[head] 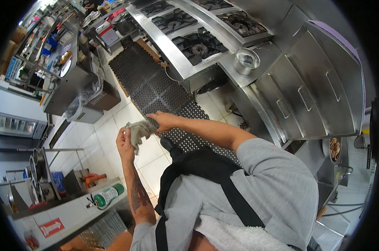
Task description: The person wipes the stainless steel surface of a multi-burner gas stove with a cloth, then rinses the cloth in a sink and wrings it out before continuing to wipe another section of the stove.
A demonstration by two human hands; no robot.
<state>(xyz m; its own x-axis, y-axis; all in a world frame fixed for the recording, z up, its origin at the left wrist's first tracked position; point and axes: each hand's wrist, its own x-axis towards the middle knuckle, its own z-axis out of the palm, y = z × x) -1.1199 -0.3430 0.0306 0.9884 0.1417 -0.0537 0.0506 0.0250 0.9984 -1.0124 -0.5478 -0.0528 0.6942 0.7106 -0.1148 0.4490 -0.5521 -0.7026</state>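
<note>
A crumpled grey-green cloth [140,134] is held up over the tiled floor in front of me. My left hand [125,143] pinches its left side between thumb and fingers. At the other end, my right hand [165,121] has its lower fingers on the cloth, while its forefinger stretches out to the left. That end of the cloth is slightly blurred. Below my hands, a black shoe [166,145] shows at the edge of the perforated rubber floor mat [151,78].
Ahead stands a gas range [199,48] with several burners. A metal pot [246,61] rests on the steel counter beside it, near steel drawers [302,94]. Bins [101,94] stand under the left worktable [62,94]. A green-and-white fire extinguisher [108,196] lies lower left.
</note>
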